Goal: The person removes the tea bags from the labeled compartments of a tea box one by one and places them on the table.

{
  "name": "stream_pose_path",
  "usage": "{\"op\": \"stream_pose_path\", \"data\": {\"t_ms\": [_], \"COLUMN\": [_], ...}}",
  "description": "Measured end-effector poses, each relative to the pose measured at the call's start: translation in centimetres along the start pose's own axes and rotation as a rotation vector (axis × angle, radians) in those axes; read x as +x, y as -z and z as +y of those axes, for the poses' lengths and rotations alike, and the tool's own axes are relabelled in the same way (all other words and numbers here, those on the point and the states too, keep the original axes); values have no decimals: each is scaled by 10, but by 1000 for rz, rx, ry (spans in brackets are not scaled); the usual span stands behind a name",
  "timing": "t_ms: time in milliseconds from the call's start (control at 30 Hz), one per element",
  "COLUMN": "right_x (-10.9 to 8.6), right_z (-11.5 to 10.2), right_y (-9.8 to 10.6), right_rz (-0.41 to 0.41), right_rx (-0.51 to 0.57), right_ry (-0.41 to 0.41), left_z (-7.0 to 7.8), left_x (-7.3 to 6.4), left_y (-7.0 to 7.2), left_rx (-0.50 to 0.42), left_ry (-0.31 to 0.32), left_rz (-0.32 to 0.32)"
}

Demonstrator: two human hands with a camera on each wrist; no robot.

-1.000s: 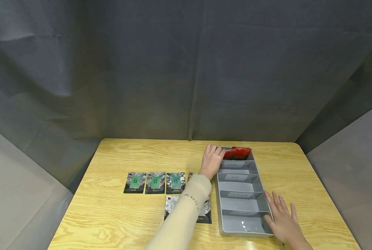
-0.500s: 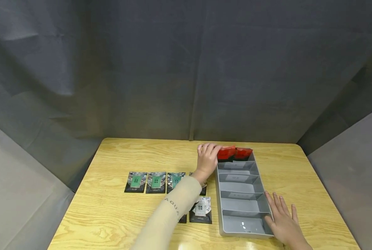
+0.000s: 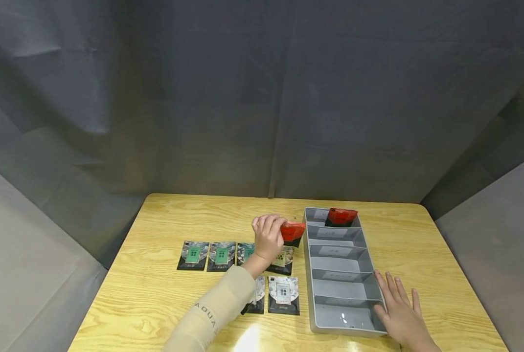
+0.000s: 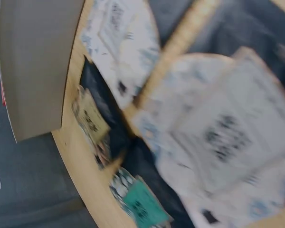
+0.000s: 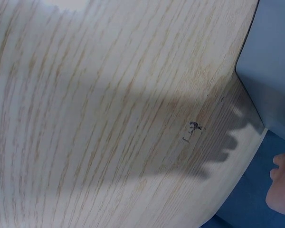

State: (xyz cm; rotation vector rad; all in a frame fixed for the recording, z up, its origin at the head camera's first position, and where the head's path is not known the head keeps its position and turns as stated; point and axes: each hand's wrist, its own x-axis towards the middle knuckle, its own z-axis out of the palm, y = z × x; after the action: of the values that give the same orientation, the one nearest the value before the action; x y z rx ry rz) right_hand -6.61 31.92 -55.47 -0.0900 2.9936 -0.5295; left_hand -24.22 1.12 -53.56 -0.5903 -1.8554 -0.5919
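Note:
In the head view my left hand (image 3: pixel 268 238) pinches a red and black sachet (image 3: pixel 293 233) by its left side, above the table just left of the grey divided box (image 3: pixel 312 313). A second red and black sachet (image 3: pixel 341 218) leans in the box's farthest compartment, at its right end. My right hand (image 3: pixel 400 310) lies at the box's near right corner, fingers straight along the outer wall and thumb over the rim. Below the left hand, a sachet with a yellow label (image 3: pixel 283 260) is partly covered by it.
Green-label sachets (image 3: pixel 193 255) lie in a row on the wooden table (image 3: pixel 134 303). Two white-label sachets (image 3: pixel 284 295) lie nearer, one partly behind the left sleeve (image 3: pixel 217 308). Pale label strips mark the box's dividers. A dark curtain (image 3: pixel 209 122) hangs behind the table.
My left hand has lifted one red sachet out of the far compartment and carried it left and toward me. The other red sachet stays in the box. My right hand stays in place.

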Motion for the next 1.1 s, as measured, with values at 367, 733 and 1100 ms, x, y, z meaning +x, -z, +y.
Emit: {"op": "stream_pose_path", "data": {"t_ms": [367, 733, 1100], "right_x": [0, 0, 1], "right_z": [2, 4, 4], "right_y": [-2, -2, -2], "right_rz": [-5, 5, -5], "right_rx": [7, -5, 5], "right_ry": [2, 12, 8], "left_z": [-30, -53, -60], "left_x": [-31, -68, -112], "left_y": [55, 108, 145], "left_rx": [24, 60, 106], "left_ry": [83, 246, 428], "left_rz": [-38, -45, -157]}}
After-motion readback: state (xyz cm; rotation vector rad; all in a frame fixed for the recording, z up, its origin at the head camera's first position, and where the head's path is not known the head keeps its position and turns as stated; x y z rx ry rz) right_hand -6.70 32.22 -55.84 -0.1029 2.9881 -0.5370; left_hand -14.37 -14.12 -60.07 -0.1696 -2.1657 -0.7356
